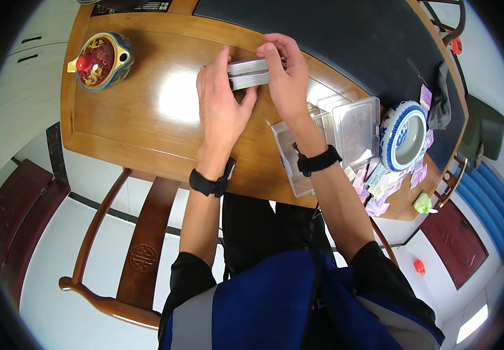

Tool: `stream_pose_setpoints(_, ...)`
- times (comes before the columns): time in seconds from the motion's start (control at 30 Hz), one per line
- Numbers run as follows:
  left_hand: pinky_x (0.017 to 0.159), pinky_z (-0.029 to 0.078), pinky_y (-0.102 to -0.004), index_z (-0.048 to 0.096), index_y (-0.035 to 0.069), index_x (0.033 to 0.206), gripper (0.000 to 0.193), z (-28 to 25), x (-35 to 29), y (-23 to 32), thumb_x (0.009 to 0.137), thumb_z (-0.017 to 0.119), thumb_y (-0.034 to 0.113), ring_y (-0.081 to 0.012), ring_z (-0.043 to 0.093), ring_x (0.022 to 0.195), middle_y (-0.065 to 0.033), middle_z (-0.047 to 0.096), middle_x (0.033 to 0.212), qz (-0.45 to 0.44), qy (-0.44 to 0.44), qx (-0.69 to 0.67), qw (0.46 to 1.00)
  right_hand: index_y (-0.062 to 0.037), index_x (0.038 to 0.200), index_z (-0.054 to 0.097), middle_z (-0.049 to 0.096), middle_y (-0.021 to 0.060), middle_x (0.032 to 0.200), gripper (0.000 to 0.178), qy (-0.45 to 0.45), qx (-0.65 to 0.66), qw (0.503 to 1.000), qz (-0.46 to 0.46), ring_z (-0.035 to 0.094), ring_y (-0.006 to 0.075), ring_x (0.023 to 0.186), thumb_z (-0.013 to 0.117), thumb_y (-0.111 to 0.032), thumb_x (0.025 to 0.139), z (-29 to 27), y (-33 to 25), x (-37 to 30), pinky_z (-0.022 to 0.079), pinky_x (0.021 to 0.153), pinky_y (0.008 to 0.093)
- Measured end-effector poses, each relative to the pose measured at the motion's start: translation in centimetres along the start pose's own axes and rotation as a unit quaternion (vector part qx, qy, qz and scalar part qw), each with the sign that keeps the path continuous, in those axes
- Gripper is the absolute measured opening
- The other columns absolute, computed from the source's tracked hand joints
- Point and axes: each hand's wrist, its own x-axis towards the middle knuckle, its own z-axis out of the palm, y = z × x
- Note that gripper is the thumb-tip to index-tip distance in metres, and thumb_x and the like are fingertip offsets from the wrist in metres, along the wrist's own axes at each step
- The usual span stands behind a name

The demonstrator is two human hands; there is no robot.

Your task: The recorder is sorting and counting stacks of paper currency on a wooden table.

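Observation:
Over the wooden table, a thick deck of cards [248, 79] is held in both hands, its white edges facing me. A thin gap runs along it, so it looks like two packets, one above the other. My left hand [220, 102] grips the left end, thumb at the near side and fingers beyond. My right hand [288, 79] closes on the other end, its fingers bent at the upper corner. The card faces cannot be made out. Below my right wrist, a clear plastic box [290, 166] lies with its lid [357, 125] folded back to the right.
A colourful lidded teapot [103, 61] stands at the far left of the wooden table [129, 116]. To the right are a blue-and-white ceramic bowl [387, 137], scattered paper notes [377, 186] and a grey cloth [440, 99]. A wooden chair [141, 251] stands at the near left.

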Motion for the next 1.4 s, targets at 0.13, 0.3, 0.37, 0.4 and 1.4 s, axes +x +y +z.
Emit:
stream_pose_setpoints(0.13,0.090,0.034,-0.0430,0.046,0.002,0.113,0.050,-0.3,0.1,0.2,0.066,0.065,0.004,-0.0327,0.045,0.099,-0.0173,0.044,0.110,0.000,-0.042,0.060,0.997,-0.0018,0.101,0.050,0.056,0.0058,0.081,0.023,0.026,0.034,0.998,0.035,0.051,0.0127,0.076,0.048,-0.019,0.086,0.7,-0.7,0.3,0.042,0.068,0.0251)
stream_pose_setpoints(0.3,0.088,0.038,-0.0383,0.046,0.003,0.116,0.050,-0.2,1.2,-0.2,0.069,0.062,0.001,-0.0323,0.045,0.102,-0.0165,0.043,0.115,0.016,-0.046,0.046,0.998,-0.0016,0.103,0.049,0.055,0.0065,0.081,0.023,-0.010,-0.041,0.999,-0.018,0.052,0.0141,0.076,0.047,-0.017,0.086,0.9,-0.7,-0.2,0.042,0.068,0.0273)
stream_pose_setpoints(0.37,0.087,0.039,-0.0374,0.046,0.002,0.116,0.049,0.1,1.2,0.0,0.069,0.060,0.000,-0.0328,0.046,0.101,-0.0163,0.044,0.114,0.003,-0.064,-0.023,0.998,-0.0014,0.101,0.049,0.054,0.0065,0.080,0.020,0.027,-0.051,0.998,-0.028,0.051,0.0145,0.074,0.045,-0.012,0.084,1.0,-0.2,-0.4,0.042,0.067,0.0278)
stream_pose_setpoints(0.4,0.086,0.040,-0.0368,0.046,0.002,0.114,0.048,0.3,1.1,0.1,0.068,0.060,-0.002,-0.0335,0.047,0.101,-0.0164,0.044,0.114,0.008,-0.067,-0.035,0.997,-0.0014,0.101,0.049,0.054,0.0065,0.080,0.020,0.028,-0.052,0.998,-0.028,0.051,0.0145,0.074,0.045,-0.012,0.084,1.0,-0.1,-0.3,0.042,0.067,0.0278)
stream_pose_setpoints(1.4,0.061,0.047,-0.0323,0.052,0.000,0.089,0.030,-2.3,2.3,1.2,0.069,0.067,0.018,-0.0208,0.059,0.070,-0.0130,0.061,0.082,-0.134,-0.242,0.073,0.958,0.0018,0.081,0.055,0.053,0.0023,0.064,0.017,0.179,-0.093,0.970,0.134,0.049,0.0075,0.061,0.045,-0.011,0.087,-18.8,-9.5,-20.5,0.039,0.059,0.0215)
